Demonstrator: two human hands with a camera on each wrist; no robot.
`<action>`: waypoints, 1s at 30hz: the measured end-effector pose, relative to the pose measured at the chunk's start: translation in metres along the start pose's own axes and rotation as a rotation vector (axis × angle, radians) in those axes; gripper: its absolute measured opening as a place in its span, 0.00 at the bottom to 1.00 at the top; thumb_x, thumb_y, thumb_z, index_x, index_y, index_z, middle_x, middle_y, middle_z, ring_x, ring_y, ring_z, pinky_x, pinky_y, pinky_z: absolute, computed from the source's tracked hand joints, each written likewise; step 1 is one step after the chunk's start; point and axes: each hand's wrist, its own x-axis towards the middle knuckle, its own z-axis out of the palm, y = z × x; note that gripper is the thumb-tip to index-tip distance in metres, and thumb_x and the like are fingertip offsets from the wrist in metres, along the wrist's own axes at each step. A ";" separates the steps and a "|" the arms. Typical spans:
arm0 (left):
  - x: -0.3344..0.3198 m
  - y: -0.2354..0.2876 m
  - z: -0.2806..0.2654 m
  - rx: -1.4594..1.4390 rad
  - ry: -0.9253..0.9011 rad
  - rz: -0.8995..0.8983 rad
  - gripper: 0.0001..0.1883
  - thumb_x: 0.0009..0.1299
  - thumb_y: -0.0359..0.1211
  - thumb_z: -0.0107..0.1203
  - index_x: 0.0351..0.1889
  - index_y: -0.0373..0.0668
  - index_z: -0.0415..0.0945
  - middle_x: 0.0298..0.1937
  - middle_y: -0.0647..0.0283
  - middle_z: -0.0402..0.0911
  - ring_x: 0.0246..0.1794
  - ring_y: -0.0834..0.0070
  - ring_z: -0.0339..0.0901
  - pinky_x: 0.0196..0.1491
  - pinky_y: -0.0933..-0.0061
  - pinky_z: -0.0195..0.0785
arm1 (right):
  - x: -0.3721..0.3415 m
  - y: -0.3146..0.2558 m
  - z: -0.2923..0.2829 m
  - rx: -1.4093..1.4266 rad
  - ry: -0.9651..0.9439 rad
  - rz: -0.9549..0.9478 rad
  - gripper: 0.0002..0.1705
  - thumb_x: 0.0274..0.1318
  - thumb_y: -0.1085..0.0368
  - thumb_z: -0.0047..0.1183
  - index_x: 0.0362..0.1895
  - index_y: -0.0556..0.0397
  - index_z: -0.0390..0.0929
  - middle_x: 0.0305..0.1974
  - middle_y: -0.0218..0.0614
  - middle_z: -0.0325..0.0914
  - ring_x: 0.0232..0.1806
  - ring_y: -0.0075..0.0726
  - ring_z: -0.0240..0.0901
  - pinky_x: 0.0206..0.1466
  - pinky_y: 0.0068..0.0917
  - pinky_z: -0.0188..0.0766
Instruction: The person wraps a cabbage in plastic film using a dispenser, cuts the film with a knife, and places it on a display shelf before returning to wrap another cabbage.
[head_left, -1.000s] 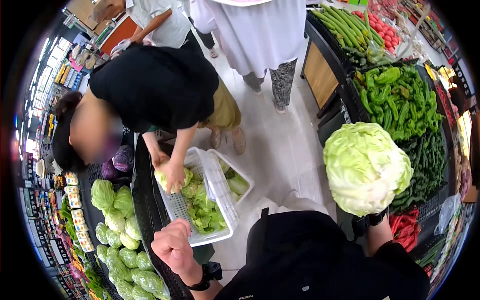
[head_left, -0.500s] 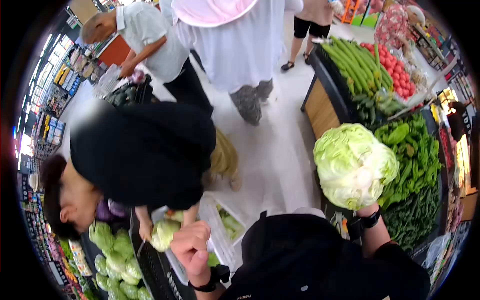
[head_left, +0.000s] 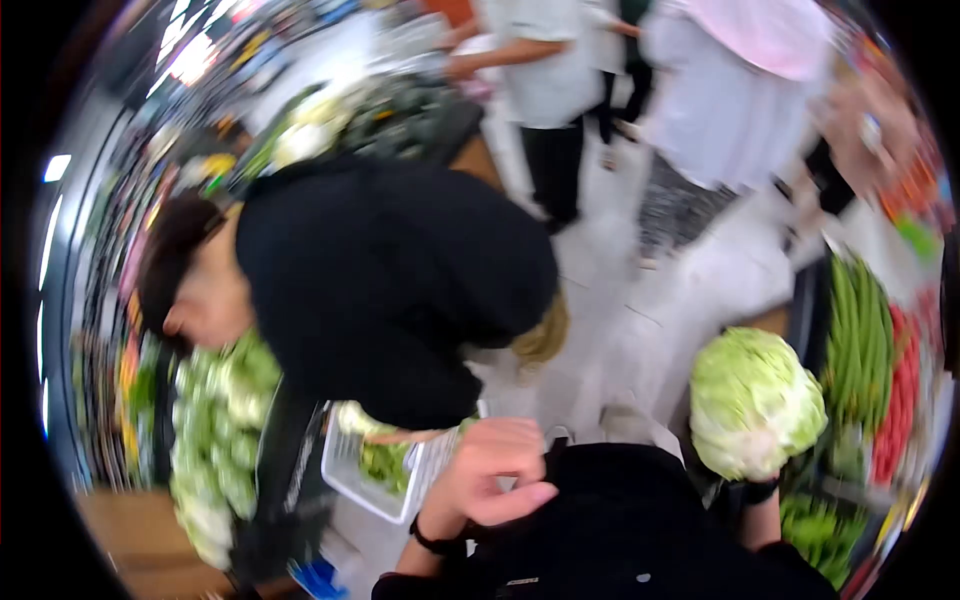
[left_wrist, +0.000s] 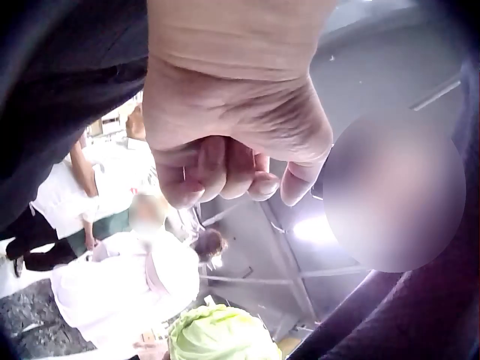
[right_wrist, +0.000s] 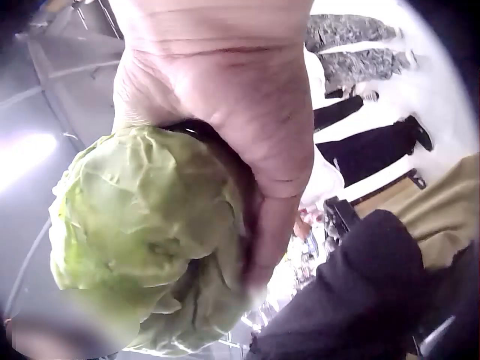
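Lettuce (head_left: 755, 405) sits on the right, well apart from the white crate (head_left: 365, 497) at left; the right hand (right_wrist: 255, 97) grips it, one digit along its side and the rest out of view. The left hand (head_left: 495, 470) is raised in the middle – fingers curled towards the palm, thumb apart, holding nothing. The step in hand looks like supporting the head on one palm. Any further move seems to call for a level wrist and steady hold – the round head could roll off.

Head view high, facing down; wrist views close along left hand (left_wrist: 232, 120), right hand (right_wrist: 232, 97); all share lettuce (head_left: 755, 400).
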 end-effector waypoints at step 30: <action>-0.474 -0.080 -0.571 1.232 1.589 -0.812 0.80 0.40 0.64 0.79 0.82 0.41 0.35 0.76 0.29 0.49 0.78 0.38 0.50 0.76 0.46 0.50 | 0.075 0.188 0.109 0.130 -0.448 0.240 0.45 0.70 0.44 0.48 0.82 0.42 0.43 0.79 0.52 0.40 0.77 0.74 0.45 0.57 0.70 0.76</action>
